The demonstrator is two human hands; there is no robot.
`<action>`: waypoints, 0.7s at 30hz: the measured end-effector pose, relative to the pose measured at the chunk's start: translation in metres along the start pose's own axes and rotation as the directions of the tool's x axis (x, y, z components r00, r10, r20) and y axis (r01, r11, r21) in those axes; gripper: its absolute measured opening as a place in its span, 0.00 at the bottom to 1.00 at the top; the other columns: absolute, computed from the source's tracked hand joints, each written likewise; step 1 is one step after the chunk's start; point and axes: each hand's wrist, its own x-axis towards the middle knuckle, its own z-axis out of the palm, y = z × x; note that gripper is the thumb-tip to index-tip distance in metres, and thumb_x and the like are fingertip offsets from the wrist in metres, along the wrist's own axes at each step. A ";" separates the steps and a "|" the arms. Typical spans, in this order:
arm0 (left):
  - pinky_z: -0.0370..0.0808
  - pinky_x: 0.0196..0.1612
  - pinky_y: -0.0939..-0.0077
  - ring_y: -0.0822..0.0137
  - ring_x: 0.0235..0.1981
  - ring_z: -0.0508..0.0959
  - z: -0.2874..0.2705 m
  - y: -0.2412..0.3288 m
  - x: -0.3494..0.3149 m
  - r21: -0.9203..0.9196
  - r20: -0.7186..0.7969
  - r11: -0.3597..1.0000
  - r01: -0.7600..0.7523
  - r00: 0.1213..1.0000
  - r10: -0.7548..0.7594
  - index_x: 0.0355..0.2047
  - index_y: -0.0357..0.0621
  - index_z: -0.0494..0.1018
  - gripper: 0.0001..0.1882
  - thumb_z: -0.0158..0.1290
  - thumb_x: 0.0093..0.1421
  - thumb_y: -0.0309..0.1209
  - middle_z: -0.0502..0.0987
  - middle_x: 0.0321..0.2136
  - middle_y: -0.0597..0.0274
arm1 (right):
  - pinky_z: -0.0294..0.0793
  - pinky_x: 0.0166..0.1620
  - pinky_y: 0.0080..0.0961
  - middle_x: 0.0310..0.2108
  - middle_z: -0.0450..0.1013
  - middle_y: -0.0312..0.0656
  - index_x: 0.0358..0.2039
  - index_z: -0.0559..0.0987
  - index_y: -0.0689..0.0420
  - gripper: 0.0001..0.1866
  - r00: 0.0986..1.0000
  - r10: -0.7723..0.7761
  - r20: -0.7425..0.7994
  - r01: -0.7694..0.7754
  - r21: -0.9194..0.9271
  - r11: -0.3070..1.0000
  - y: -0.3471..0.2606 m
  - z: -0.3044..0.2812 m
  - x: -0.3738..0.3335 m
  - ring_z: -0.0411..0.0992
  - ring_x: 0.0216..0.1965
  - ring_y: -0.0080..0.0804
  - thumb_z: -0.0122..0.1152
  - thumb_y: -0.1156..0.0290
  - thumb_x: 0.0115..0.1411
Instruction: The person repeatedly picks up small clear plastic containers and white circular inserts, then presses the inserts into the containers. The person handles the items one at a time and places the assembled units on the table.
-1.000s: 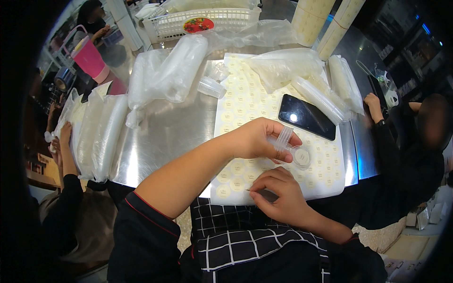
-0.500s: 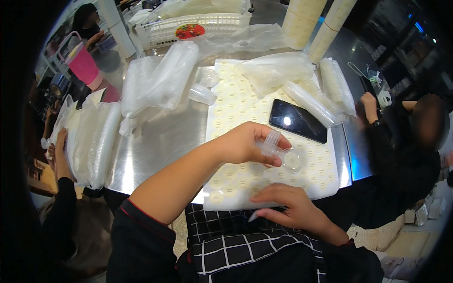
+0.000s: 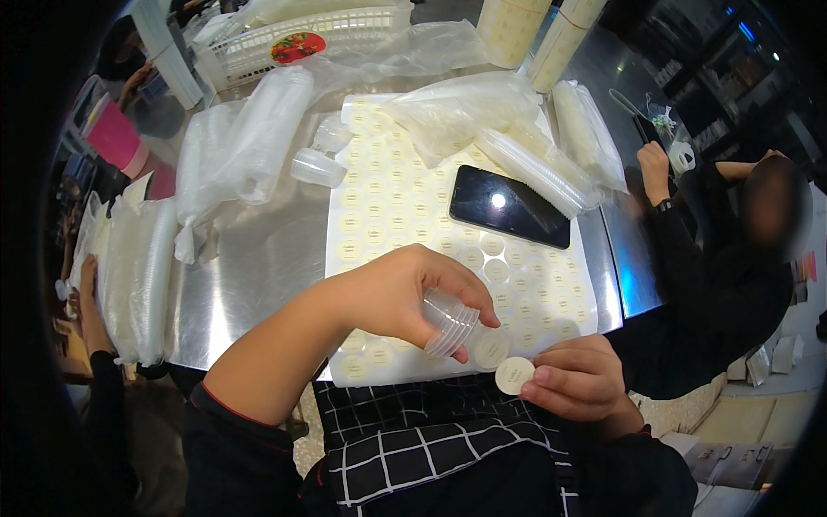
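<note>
My left hand (image 3: pixel 405 293) is closed round a short stack of clear plastic cups (image 3: pixel 450 327), tilted on its side. At the stack's end, by my left fingertips, a clear round cup base or lid (image 3: pixel 491 349) faces up; which one I cannot tell. Between the thumb and fingers of my right hand (image 3: pixel 579 379) is a round cream sticker (image 3: pixel 514 376) with small print, just beside that clear disc. Both hands are over the near edge of a large sheet of round cream stickers (image 3: pixel 366 228). A black phone (image 3: pixel 510 207) lies on the sheet.
Bagged cup stacks (image 3: pixel 258 142) lie at the back left, and more cup sleeves (image 3: pixel 538 172) beyond the phone. Two loose cups (image 3: pixel 319 168) sit left of the sheet. A white basket (image 3: pixel 345 39) and sticker rolls (image 3: pixel 510 34) stand behind. People work on both sides.
My left hand has come nearer to me with the cups. My right hand, empty and spread near the sheet's edge before, now pinches a round sticker beside them. The view has shifted.
</note>
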 end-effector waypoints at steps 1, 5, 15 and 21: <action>0.74 0.48 0.72 0.65 0.42 0.80 0.000 0.000 0.000 0.018 0.007 1.000 -0.009 1.000 0.009 0.38 0.42 0.82 0.22 0.71 0.40 0.33 0.82 0.38 0.60 | 0.76 0.23 0.22 0.35 0.75 0.38 0.37 0.81 0.58 0.17 1.000 0.015 0.000 -0.015 0.037 0.999 0.001 0.002 0.001 0.77 0.25 0.31 0.74 0.77 0.44; 0.74 0.47 0.73 0.65 0.41 0.80 0.002 0.000 0.000 -0.012 0.032 0.999 -0.033 0.999 0.033 0.38 0.42 0.82 0.22 0.71 0.40 0.32 0.82 0.37 0.60 | 0.75 0.22 0.20 0.34 0.75 0.36 0.35 0.82 0.58 0.15 0.998 -0.054 -0.028 0.053 -0.022 0.998 0.006 0.006 0.007 0.75 0.24 0.28 0.74 0.76 0.44; 0.75 0.46 0.74 0.65 0.39 0.81 0.004 0.003 0.000 0.039 -0.052 0.998 -0.059 0.997 0.061 0.36 0.43 0.82 0.21 0.70 0.39 0.32 0.83 0.36 0.60 | 0.77 0.26 0.18 0.38 0.74 0.32 0.34 0.84 0.54 0.12 0.997 -0.080 -0.004 0.080 -0.102 0.992 0.012 0.010 0.010 0.76 0.28 0.26 0.73 0.75 0.46; 0.75 0.46 0.74 0.65 0.38 0.82 0.005 0.003 0.000 0.038 -0.076 0.999 -0.030 0.997 0.032 0.36 0.43 0.83 0.21 0.71 0.38 0.32 0.83 0.35 0.60 | 0.80 0.29 0.18 0.39 0.74 0.31 0.35 0.84 0.53 0.11 0.993 -0.115 0.013 0.115 -0.146 0.983 0.014 0.007 0.011 0.77 0.31 0.26 0.71 0.74 0.48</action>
